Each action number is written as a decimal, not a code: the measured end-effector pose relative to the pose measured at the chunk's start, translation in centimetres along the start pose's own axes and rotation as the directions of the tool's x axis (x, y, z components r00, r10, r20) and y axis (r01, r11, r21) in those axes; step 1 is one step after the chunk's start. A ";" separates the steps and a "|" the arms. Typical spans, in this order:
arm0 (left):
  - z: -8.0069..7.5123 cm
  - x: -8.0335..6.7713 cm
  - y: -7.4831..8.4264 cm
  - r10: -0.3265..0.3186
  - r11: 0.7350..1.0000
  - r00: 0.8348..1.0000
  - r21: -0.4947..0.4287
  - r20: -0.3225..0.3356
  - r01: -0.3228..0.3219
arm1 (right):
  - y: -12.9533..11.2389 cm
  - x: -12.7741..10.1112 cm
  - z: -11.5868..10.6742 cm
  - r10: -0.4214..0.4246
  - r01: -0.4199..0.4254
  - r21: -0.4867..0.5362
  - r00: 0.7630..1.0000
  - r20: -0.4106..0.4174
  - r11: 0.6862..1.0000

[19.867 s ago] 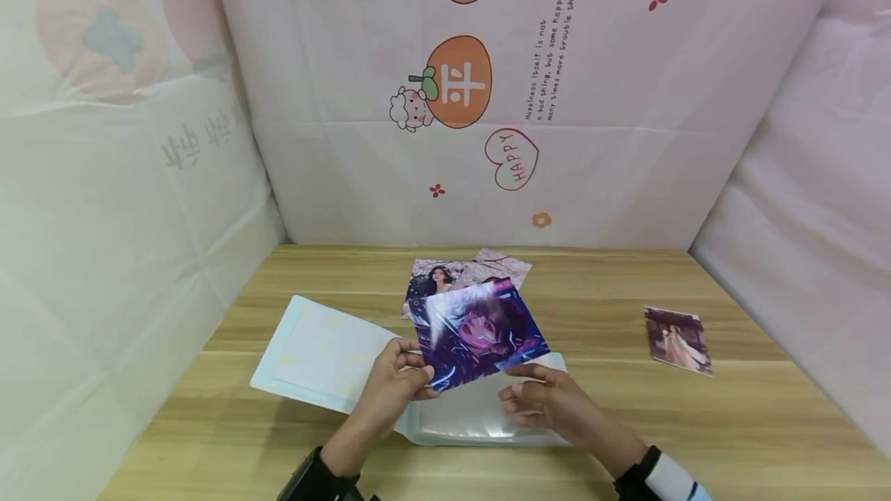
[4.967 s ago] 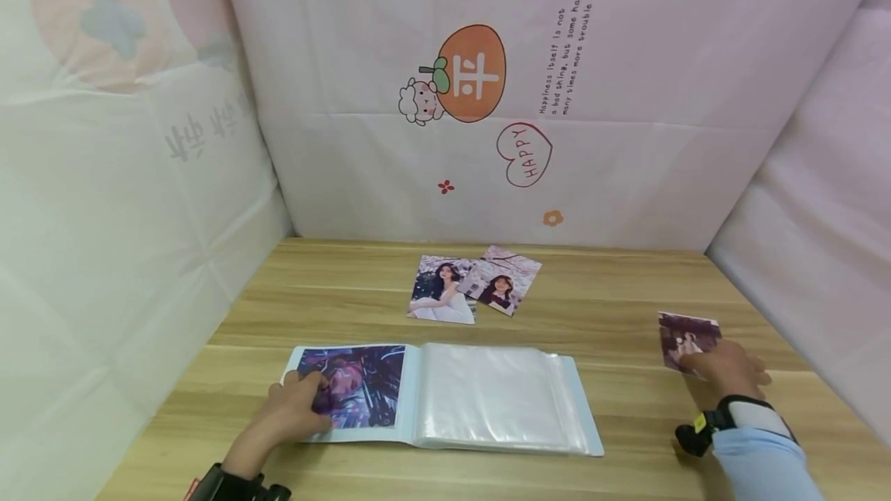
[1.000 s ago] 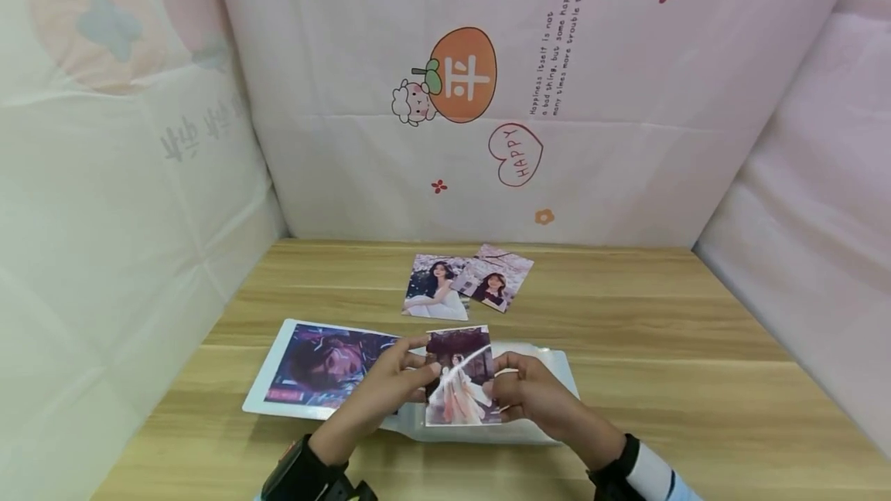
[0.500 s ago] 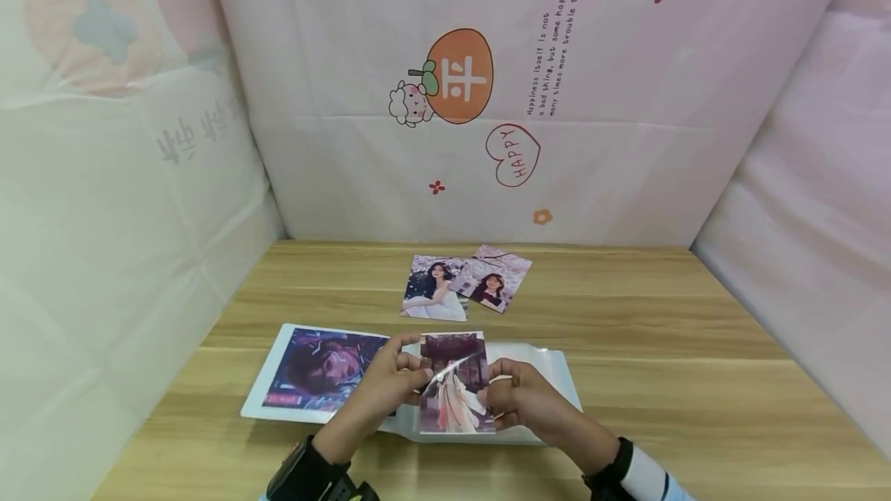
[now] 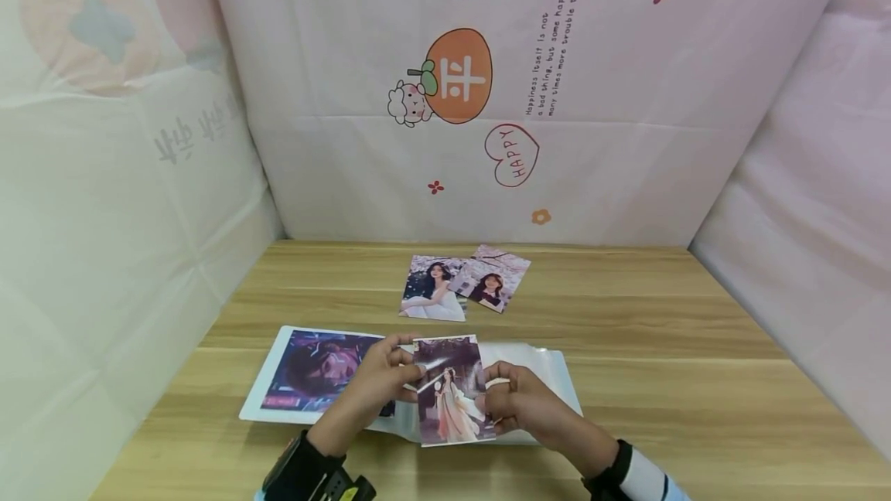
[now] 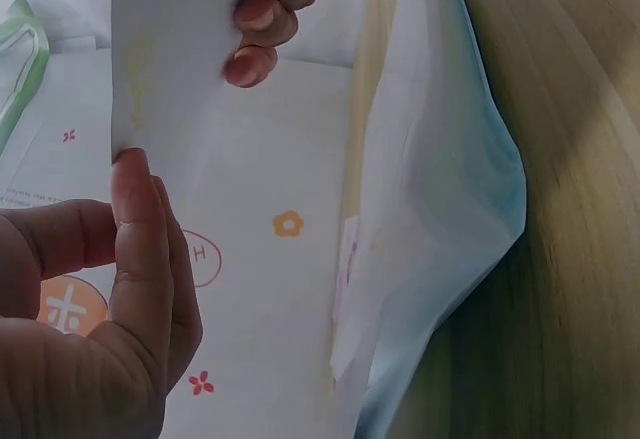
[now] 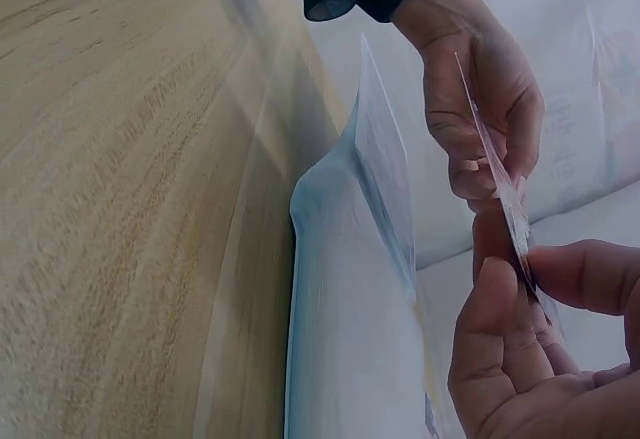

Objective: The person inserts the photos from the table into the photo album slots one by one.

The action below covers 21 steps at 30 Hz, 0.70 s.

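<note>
A photo card (image 5: 452, 393) of a figure in a long pale dress is held up over the open photo album (image 5: 557, 377). My left hand (image 5: 379, 385) pinches its left edge, thumb in front. The right edge is pinched by my right hand (image 5: 525, 400). In the left wrist view the white back of the card (image 6: 180, 69) shows, with faint yellow marks. Seen from the right wrist, the card (image 7: 505, 199) stands nearly edge-on, apart from the album (image 7: 350, 259). Behind my left hand, a purple-blue photo (image 5: 320, 369) lies on the album's raised left side.
Two photos, one of a seated figure in white (image 5: 435, 292) and one with pink blossoms (image 5: 494, 281), overlap on the wooden table (image 5: 626, 315) behind the album. A printed white cloth (image 5: 592, 176) rises at the table's back edge, with cloth sides left and right.
Earlier the purple-blue photo was in my left hand; it then lay in the album. My right hand fetched the dress photo from the table's right. Lately that photo has shifted slightly left and nearer.
</note>
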<state>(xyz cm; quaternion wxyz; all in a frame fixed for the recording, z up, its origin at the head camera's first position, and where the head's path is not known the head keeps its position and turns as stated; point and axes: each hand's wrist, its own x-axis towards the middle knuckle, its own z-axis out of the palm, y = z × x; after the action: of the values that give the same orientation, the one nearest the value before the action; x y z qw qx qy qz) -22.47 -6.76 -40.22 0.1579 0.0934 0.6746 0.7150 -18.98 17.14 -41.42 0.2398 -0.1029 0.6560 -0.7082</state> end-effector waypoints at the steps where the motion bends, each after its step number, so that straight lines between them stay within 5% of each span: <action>1: 0.0 0.0 0.0 0.000 1.000 1.000 -0.001 0.000 0.000 | 0.0 0.0 -0.1 0.002 -0.002 -0.008 1.000 -0.009 1.000; 7: -0.1 -0.2 0.0 0.010 1.000 1.000 0.002 0.004 -0.010 | -0.3 -0.3 -1.6 -0.052 0.035 -0.148 0.993 -0.110 0.988; 10: -0.2 -0.3 -0.1 0.012 1.000 1.000 0.007 0.010 -0.012 | -0.3 -0.6 -2.9 -0.135 0.085 -0.325 0.982 -0.135 0.942; 14: -0.4 -0.5 -0.3 0.011 1.000 1.000 0.011 0.022 -0.012 | 0.2 -1.1 -4.5 -0.251 0.132 -0.590 0.960 -0.125 0.796; 21: -0.9 -0.5 -0.8 0.019 1.000 0.999 0.016 0.037 -0.020 | 1.2 -2.5 -6.5 -0.371 0.144 -0.847 0.926 -0.067 0.512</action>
<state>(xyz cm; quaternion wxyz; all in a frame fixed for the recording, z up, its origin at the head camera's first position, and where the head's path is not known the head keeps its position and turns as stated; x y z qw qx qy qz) -22.21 -7.77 -41.05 0.1626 0.1145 0.6766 0.7090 -19.54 24.06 -42.96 -0.0269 -0.2140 0.9119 -0.3493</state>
